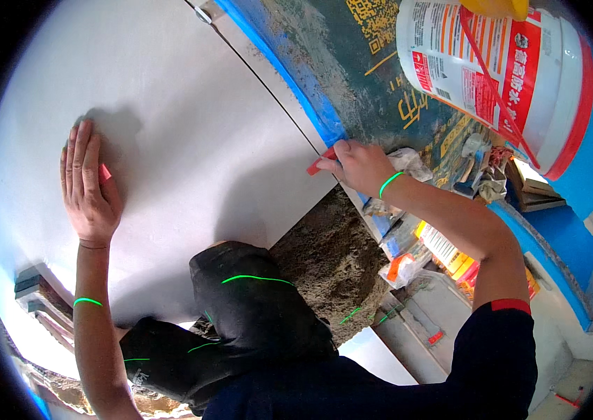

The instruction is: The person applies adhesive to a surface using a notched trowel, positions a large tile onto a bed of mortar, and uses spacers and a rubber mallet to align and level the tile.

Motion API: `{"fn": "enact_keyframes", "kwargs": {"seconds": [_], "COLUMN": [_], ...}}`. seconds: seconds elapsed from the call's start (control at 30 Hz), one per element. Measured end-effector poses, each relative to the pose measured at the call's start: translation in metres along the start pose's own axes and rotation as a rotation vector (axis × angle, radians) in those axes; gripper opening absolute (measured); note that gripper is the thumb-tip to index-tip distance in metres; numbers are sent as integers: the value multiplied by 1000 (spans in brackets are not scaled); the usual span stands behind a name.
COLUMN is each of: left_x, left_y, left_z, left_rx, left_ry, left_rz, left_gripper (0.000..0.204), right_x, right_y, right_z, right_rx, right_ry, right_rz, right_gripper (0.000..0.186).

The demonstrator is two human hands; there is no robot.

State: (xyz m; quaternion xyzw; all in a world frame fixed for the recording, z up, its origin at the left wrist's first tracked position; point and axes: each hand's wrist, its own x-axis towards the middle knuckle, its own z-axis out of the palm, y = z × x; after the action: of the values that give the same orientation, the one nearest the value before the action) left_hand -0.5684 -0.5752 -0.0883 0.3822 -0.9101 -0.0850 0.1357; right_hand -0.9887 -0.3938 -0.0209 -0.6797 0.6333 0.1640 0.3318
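My left hand [88, 185] lies flat on a large pale tile [170, 105], fingers stretched out. A small red piece [105, 173] shows beside its index finger; whether the hand holds it I cannot tell. At the tile's right edge, close to its near corner, my right hand [359, 166] pinches a red plastic wedge [321, 161] between thumb and fingers. The wedge sits over the dark joint between the tile and a narrow strip edged with blue tape [289, 77]. Farther up that joint stands a small pale metal clip [203, 14].
A white and red bucket [499, 77] stands at the upper right on a dark green printed board [338, 42]. Rough grey-brown mortar [331, 259] lies exposed by my knee [254, 294]. Crumpled bags and a yellow container [447, 248] clutter the right; stacked offcuts [41, 301] lie lower left.
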Motion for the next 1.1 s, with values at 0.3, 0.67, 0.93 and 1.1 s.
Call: {"fn": "enact_keyframes", "kwargs": {"seconds": [0.3,0.67,0.93,1.1], "left_x": [16,18,18,52], "left_y": [7,13,24,80], "left_z": [-6,-6,-10,-54], "left_rx": [-42,-120,-771,-1619], "left_ry": [60,43,175,3], "left_rz": [17,-136,-472,-848], "left_gripper": [46,54,41,47], "right_x": [-7,33,79,82], "right_y": [9,-98,-201,-236], "right_z": [-1,-78,-58,-65], "right_rx": [12,59,844,1069], "right_ry": [-19,109,286,478], "right_rz": [-11,142,-29,-137], "right_gripper": [53,31,41,44]}}
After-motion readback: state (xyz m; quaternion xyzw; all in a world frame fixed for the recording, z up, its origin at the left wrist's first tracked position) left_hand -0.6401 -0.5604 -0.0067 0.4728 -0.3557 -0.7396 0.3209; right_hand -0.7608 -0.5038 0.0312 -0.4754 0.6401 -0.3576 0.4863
